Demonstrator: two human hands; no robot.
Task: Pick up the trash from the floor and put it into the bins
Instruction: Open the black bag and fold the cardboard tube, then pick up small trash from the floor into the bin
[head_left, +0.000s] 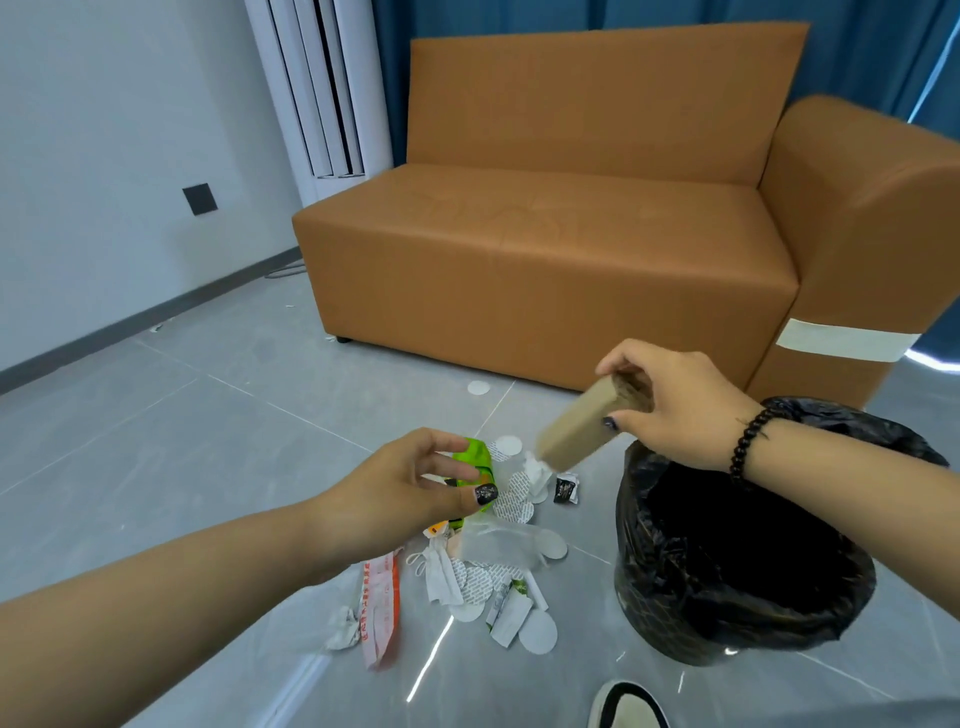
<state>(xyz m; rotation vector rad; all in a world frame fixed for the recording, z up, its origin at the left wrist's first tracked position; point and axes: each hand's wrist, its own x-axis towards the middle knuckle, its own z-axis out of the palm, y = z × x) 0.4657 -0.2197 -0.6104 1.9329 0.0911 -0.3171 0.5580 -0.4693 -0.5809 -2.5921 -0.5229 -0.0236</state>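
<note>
Beside the bin (727, 561), your right hand (670, 410) pinches the brown box (582, 428), long axis tilted down-left, just short of the rim; your left hand (410, 488) hovers open.

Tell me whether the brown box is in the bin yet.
Not yet. The right hand holds the brown box tilted in the air, beside the bin rim.

The bin (737, 551) stands lower right, the trash pile (483, 561) on the floor (156, 441) left of it, the sofa (571, 234) behind both
</note>
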